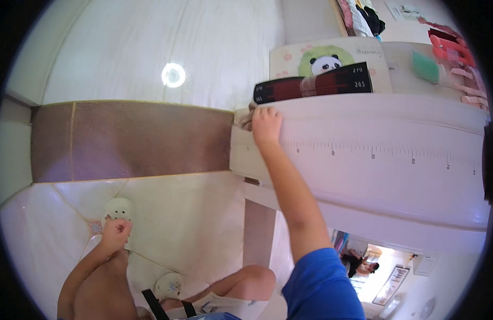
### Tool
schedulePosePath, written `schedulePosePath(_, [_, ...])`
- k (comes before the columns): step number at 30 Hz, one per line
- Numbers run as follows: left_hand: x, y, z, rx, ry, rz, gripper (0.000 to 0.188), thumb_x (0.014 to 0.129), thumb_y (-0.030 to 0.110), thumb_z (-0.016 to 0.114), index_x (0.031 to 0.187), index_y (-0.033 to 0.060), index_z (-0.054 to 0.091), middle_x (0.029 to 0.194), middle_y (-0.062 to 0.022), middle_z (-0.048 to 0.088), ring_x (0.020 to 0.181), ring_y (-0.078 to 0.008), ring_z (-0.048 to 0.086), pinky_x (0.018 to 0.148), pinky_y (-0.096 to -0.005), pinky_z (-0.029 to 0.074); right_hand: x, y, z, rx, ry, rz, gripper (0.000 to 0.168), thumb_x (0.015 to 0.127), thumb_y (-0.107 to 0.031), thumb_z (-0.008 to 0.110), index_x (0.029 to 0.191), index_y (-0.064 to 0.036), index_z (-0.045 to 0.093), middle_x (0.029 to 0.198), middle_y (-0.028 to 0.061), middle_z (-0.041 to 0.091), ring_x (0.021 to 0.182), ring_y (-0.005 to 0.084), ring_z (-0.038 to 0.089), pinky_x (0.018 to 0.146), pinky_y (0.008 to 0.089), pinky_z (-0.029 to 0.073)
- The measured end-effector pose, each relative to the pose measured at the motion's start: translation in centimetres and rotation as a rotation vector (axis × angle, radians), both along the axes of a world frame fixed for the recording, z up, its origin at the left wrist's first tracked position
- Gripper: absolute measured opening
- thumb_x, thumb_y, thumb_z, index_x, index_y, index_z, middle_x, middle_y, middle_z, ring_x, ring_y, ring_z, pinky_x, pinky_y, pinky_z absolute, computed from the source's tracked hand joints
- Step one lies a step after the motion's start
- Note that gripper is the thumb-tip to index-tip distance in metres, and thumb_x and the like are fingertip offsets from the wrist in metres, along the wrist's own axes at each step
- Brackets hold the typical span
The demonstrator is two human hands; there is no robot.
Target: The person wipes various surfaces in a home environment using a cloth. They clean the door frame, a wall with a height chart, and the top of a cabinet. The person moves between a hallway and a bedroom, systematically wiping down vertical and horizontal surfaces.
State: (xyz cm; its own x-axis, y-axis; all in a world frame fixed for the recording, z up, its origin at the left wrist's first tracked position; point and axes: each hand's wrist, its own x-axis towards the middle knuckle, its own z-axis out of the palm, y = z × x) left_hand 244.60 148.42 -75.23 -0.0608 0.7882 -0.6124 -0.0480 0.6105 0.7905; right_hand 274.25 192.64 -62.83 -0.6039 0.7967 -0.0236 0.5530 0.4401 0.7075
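My right hand presses a crumpled grey-brown cloth against the low end of a white door frame, beside the brown threshold. Its fingers are bent over the cloth, which is partly hidden. Printed ruler marks run along the frame beyond the hand. My left hand is a loose fist at my bent knee, above a white clog; no object shows in it.
A brown stone threshold lies between pale floor tiles. Past the frame are a black and dark red item bearing numbers and a panda-printed panel. Coral and green items hang farther right. A person is visible through an opening at lower right.
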Motion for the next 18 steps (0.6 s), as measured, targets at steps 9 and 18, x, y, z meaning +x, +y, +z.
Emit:
schedulePosePath(9, [0.5, -1.0, 0.1, 0.247, 0.194, 0.016, 0.037, 0.090, 0.011, 0.061, 0.056, 0.0015, 0.049, 0.045, -0.0042, 0.049, 0.038, -0.0102, 0.051, 0.037, -0.0271, 0.036, -0.9, -0.4, 15.0, 0.053, -0.041, -0.006, 0.019, 0.075, -0.017, 0.067, 0.094, -0.015, 0.063, 0.099, 0.0016, 0.064, 0.100, 0.0229, 0.057, 0.079, 0.0415, 0.042])
schedulePosePath(18, [1.2, -1.1, -2.5, 0.232, 0.241, 0.035, 0.040, 0.088, 0.010, 0.062, 0.053, 0.0011, 0.045, 0.043, -0.0067, 0.047, 0.037, -0.0133, 0.043, 0.041, -0.0306, 0.033, -1.1, -1.0, 28.8, 0.332, -0.098, 0.075, 0.013, 0.079, -0.015, 0.057, 0.089, -0.011, 0.064, 0.089, 0.0043, 0.065, 0.092, 0.0237, 0.058, 0.076, 0.0399, 0.042])
